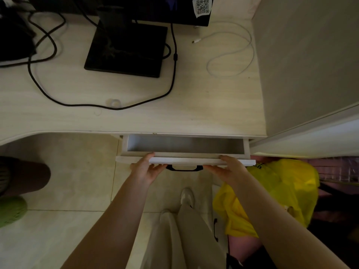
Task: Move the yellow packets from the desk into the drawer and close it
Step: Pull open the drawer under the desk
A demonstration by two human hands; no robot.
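Note:
The white drawer (184, 161) under the desk's right end stands partly pulled out, and the part of its inside that shows holds nothing. My left hand (144, 167) grips the left part of the drawer front, thumb on its top edge. My right hand (228, 167) grips the right part the same way. The black handle (184, 168) sits between my hands. No yellow packets show on the desk top (174, 105).
A monitor base (126, 49), black cables (38, 78) and a white cable (233, 53) lie on the desk. A yellow plastic bag (272, 193) sits on the floor to the drawer's right. A wall panel (310, 65) bounds the right. Another person's leg and green shoe (11, 208) are at left.

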